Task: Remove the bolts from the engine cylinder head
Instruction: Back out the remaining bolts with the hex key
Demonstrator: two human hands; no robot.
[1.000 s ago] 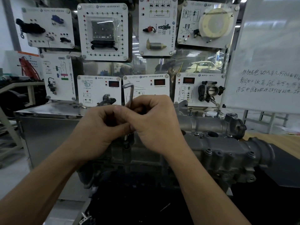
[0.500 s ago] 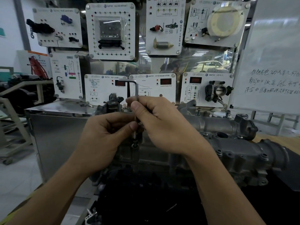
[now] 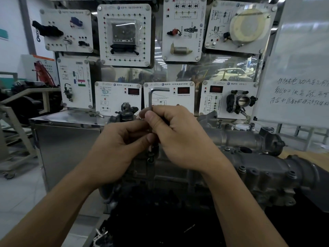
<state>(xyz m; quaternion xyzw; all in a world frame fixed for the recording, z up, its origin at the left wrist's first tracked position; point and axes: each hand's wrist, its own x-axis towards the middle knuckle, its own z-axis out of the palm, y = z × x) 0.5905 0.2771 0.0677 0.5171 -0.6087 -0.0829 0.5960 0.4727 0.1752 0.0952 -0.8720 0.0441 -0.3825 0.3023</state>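
Both hands at centre frame on an L-shaped hex key (image 3: 151, 98). The long shaft stands upright and the short arm at the top points right. Right hand (image 3: 179, 139) has fingers curled round the upper shaft. Left hand (image 3: 115, 148) pinches the shaft lower down with thumb and fingertips. The key tip goes down to a bolt (image 3: 151, 155) just below the hands, dim and partly hidden. The bolt sits in the left part of the cylinder head (image 3: 249, 168), a grey casting running from centre to the right edge.

Step, judged: spinning a loosened bolt out by twirling the shaft. To do it well:
- hold the shaft in line with the bolt so the tip stays seated
- press down lightly
- let the lower pinch steady while the upper fingers turn
- catch the bolt when it comes free, since dark gaps below could swallow it

More bolt heads show along the head at right.
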